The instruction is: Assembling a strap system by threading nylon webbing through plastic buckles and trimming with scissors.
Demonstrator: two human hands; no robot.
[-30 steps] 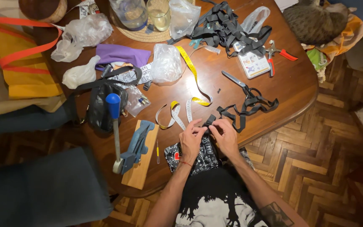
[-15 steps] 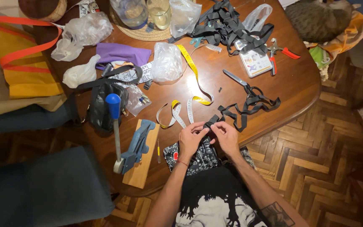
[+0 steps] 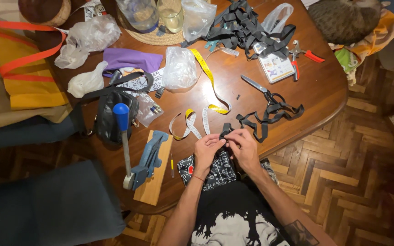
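Compared with a second ago, both my hands sit in the same spot at the near table edge; only small finger shifts show, and the black strap has not left them. I judge the fiddly fold or threading at the strap's end is not finished.

My left hand [image 3: 207, 150] and right hand [image 3: 242, 146] are pressed close, fingertips pinching the end of the black webbing strap [image 3: 270, 116], which trails right across the wooden table [image 3: 315, 91] to the scissors [image 3: 258, 87]. A black-and-white patterned fabric piece [image 3: 215, 171] lies under my wrists.

Containers: two glass jars [image 3: 153, 13] stand on a woven mat at the far edge, contents unclear. Clear plastic bags [image 3: 178, 68] hold something I cannot make out. A black pouch [image 3: 112, 118] lies to the left, near a blue-handled press tool [image 3: 135, 159] on its wooden block.
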